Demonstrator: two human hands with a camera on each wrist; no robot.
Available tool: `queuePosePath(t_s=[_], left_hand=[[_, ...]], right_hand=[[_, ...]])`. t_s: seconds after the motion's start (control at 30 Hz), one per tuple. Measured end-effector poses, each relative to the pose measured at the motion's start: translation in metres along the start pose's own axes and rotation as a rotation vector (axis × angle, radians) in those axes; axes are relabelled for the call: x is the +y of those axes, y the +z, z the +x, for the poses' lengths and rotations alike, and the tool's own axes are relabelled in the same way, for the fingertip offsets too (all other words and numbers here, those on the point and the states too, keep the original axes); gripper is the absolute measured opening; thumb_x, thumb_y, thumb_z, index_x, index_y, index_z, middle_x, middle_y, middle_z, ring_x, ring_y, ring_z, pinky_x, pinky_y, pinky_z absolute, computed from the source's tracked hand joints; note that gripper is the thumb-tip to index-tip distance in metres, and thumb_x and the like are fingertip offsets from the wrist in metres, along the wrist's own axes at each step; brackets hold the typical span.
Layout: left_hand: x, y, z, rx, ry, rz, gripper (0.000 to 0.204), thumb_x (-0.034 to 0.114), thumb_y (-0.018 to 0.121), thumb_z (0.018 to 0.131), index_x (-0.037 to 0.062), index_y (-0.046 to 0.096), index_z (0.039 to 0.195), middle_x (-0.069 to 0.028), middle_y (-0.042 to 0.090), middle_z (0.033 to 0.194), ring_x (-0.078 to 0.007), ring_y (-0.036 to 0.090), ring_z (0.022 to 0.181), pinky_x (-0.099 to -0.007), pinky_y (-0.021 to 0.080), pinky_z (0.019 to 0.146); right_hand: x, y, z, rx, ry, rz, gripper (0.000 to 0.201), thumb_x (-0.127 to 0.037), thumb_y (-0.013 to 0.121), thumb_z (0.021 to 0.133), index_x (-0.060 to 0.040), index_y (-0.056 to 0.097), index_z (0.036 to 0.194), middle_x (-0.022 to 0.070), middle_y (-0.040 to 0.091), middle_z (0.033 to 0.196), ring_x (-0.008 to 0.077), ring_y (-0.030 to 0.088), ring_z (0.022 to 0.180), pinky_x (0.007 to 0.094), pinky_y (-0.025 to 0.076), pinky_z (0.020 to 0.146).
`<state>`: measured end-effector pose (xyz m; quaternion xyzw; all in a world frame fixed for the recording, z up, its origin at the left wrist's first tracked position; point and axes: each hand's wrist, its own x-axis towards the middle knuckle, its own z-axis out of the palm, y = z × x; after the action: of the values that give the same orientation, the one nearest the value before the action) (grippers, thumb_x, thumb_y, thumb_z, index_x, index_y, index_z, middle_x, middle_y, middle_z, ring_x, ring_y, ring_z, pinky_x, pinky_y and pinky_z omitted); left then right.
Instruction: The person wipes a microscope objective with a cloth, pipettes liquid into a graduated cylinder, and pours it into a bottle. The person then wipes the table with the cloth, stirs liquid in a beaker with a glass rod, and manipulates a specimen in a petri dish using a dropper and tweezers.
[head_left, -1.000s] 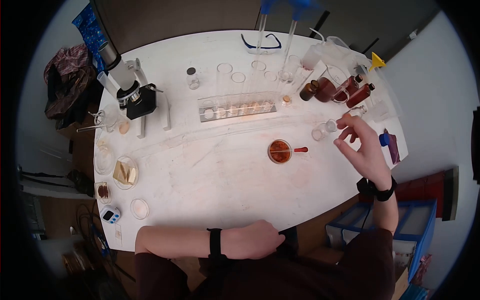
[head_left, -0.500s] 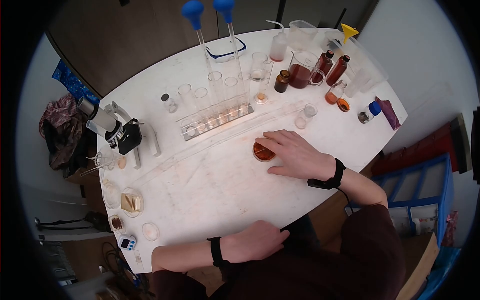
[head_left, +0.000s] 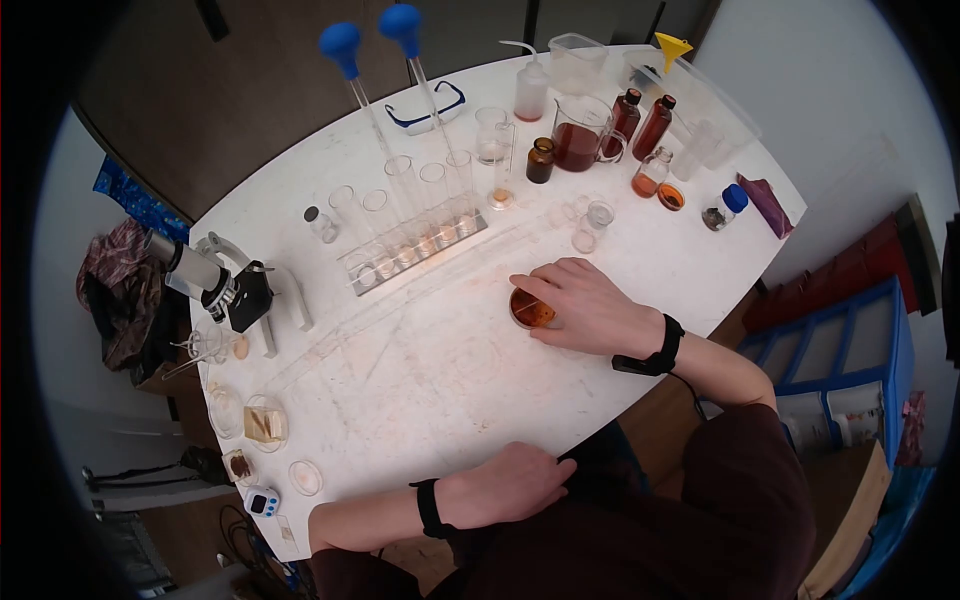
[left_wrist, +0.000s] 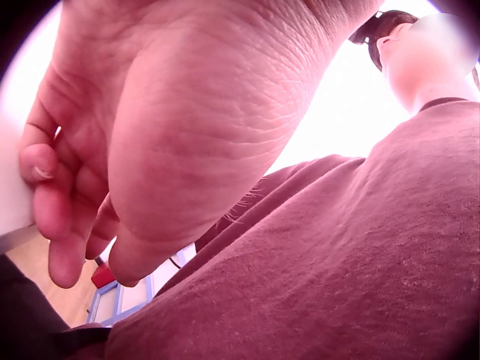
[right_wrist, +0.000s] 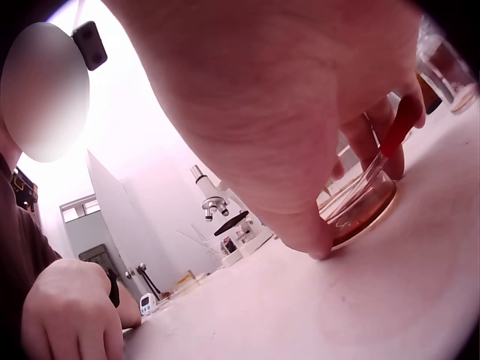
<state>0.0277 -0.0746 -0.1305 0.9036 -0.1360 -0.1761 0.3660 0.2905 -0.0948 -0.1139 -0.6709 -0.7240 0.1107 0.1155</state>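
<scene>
A white table [head_left: 400, 380] fills most of the view, its surface marked with faint reddish smears. On its left side stands a microscope [head_left: 243, 285], and between that and the far right corner a long rack [head_left: 425, 250] holds a row of glass tubes. The right hand [head_left: 585, 305] is partly closed, its thumb and fingers curled round the sides of a glass dish. The left hand [head_left: 510, 487] is at the near edge, in front of the person's body; its fingers hang loosely bent — half open, with nothing in their hold. At the far right a glass jug [head_left: 577, 145] holds dark red liquid, with two dark red bottles [head_left: 655, 125] just to its right and a small brown jar [head_left: 540, 160] to its left. Safety glasses [head_left: 428, 115] lie at the far edge. The glass dish [head_left: 530, 308] sits flat on the table, right of the middle and nearer than the rack, with red-orange liquid inside. A dropper with a red bulb [right_wrist: 401, 127] lies across it, the bulb under the right hand. At the near left — close to the table's edge — is a small white timer [head_left: 262, 502].
</scene>
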Motion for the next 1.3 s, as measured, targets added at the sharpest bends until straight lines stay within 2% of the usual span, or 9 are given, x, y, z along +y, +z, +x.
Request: queuePosePath(t_s=[0.23,0.63,0.7,0.8,0.87,0.9,1.07,1.2,1.3], left_hand=[[0.003,0.0,0.003,-0.053,-0.055,0.027,0.026,0.029,0.065,0.104,0.0038,0.061,0.107,-0.0168,0.068,0.08,-0.04,0.069,0.082,-0.0509,0.055,0.073],[0.009,-0.004,0.002,0.006,-0.04,0.034,0.026,0.029,0.064,0.105,0.0031,0.06,0.105,-0.0158,0.066,0.076,-0.0392,0.068,0.079,-0.0501,0.054,0.07],[0.009,-0.005,0.002,-0.006,-0.044,0.038,0.026,0.029,0.064,0.105,0.0033,0.06,0.105,-0.0159,0.066,0.076,-0.0391,0.068,0.078,-0.0499,0.054,0.07],[0.007,-0.003,0.001,0.005,-0.03,0.051,0.026,0.029,0.064,0.105,0.0034,0.06,0.105,-0.016,0.065,0.075,-0.039,0.068,0.078,-0.0497,0.054,0.069],[0.01,-0.004,0.002,-0.003,-0.036,0.054,0.026,0.029,0.063,0.105,0.0034,0.06,0.105,-0.0161,0.065,0.075,-0.0391,0.068,0.078,-0.0498,0.054,0.07],[0.011,-0.005,0.002,-0.011,-0.041,0.055,0.026,0.029,0.063,0.105,0.0035,0.06,0.105,-0.0162,0.065,0.075,-0.0392,0.068,0.079,-0.0499,0.054,0.07],[0.009,0.001,0.002,0.007,-0.049,0.058,0.027,0.03,0.063,0.105,0.0031,0.061,0.107,-0.0166,0.065,0.076,-0.0394,0.068,0.079,-0.0507,0.054,0.071],[0.01,0.002,0.003,-0.023,-0.064,0.066,0.028,0.03,0.062,0.105,0.0024,0.061,0.108,-0.0173,0.066,0.076,-0.0398,0.068,0.081,-0.0512,0.054,0.072],[0.009,0.003,0.003,-0.016,-0.061,0.058,0.028,0.03,0.062,0.105,0.0023,0.061,0.109,-0.0179,0.066,0.077,-0.0402,0.069,0.081,-0.0516,0.055,0.072]], right_hand=[[0.016,-0.013,-0.053,0.039,0.144,0.005,0.069,-0.029,0.08,0.088,-0.0072,0.055,0.149,0.0167,0.063,0.135,0.034,0.059,0.125,0.0444,0.044,0.114],[0.054,-0.035,-0.121,0.096,0.399,-0.085,0.071,-0.029,0.079,0.087,-0.0075,0.054,0.15,0.0157,0.065,0.126,0.0331,0.062,0.12,0.0432,0.049,0.107],[0.054,-0.043,-0.123,0.064,0.425,-0.088,0.072,-0.033,0.079,0.088,-0.0065,0.054,0.15,0.0167,0.065,0.13,0.0342,0.062,0.121,0.0438,0.048,0.109],[0.064,-0.051,-0.121,0.151,0.457,-0.08,0.07,-0.036,0.077,0.092,-0.0051,0.054,0.15,0.019,0.064,0.135,0.0364,0.062,0.123,0.0444,0.05,0.108],[0.084,-0.064,-0.111,0.296,0.555,-0.083,0.066,-0.037,0.074,0.096,-0.0033,0.054,0.149,0.0209,0.063,0.138,0.0382,0.063,0.123,0.0446,0.052,0.106],[0.096,-0.069,-0.107,0.301,0.559,-0.082,0.066,-0.037,0.074,0.096,-0.0033,0.054,0.149,0.0209,0.063,0.138,0.0382,0.063,0.123,0.0446,0.052,0.106],[0.177,-0.069,-0.083,0.222,0.67,-0.355,0.062,-0.035,0.069,0.097,0.0003,0.056,0.146,0.0225,0.064,0.137,0.0387,0.065,0.122,0.0449,0.054,0.106],[0.222,-0.06,-0.073,0.224,0.747,-0.381,0.066,-0.038,0.071,0.093,0.0003,0.057,0.145,0.0242,0.067,0.133,0.0381,0.066,0.123,0.0453,0.055,0.104],[0.22,-0.068,-0.065,0.139,0.829,-0.268,0.067,-0.04,0.07,0.093,-0.0001,0.057,0.145,0.0243,0.07,0.129,0.0383,0.068,0.119,0.0452,0.056,0.102]])
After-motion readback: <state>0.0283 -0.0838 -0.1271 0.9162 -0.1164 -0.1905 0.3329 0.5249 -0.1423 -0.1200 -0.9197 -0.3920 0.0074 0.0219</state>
